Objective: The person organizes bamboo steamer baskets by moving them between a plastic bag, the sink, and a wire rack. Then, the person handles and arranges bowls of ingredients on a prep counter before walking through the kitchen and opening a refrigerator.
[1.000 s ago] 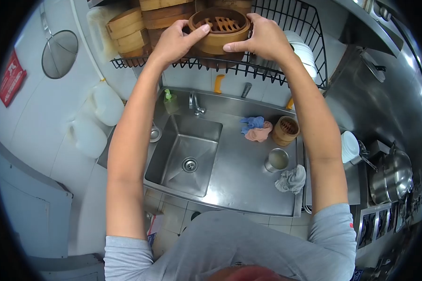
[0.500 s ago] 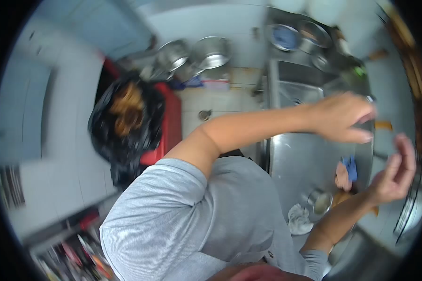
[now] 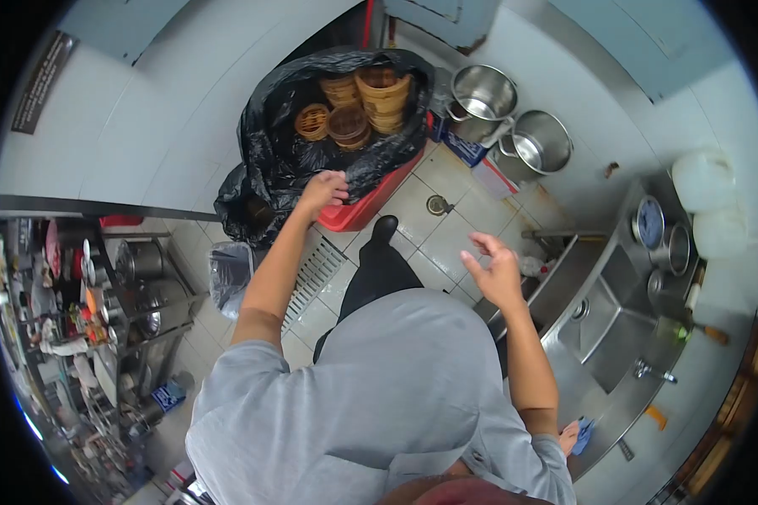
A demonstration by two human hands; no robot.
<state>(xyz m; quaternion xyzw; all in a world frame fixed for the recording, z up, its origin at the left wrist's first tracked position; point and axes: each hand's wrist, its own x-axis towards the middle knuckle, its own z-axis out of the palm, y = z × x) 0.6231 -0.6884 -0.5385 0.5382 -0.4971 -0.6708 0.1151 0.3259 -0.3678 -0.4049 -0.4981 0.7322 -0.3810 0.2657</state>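
My left hand is over the near edge of a black plastic bag, fingers loosely bent, with nothing visible in it. I cannot tell whether it touches the bag. The bag lines a red bin. Inside lie several round bamboo steamers, among them a small one, a brown one and a tall stack. My right hand hangs in the air between my body and the sink counter, fingers apart, holding nothing.
Two metal pots stand by the wall on boxes. To the right is a steel sink with a tap. A lined waste basket, a floor grate and crowded metal shelving lie to the left.
My body and view have turned left, from the sink toward the red bin. My left hand has gone from above the sink to the bag's edge; my right hand has left the counter side.
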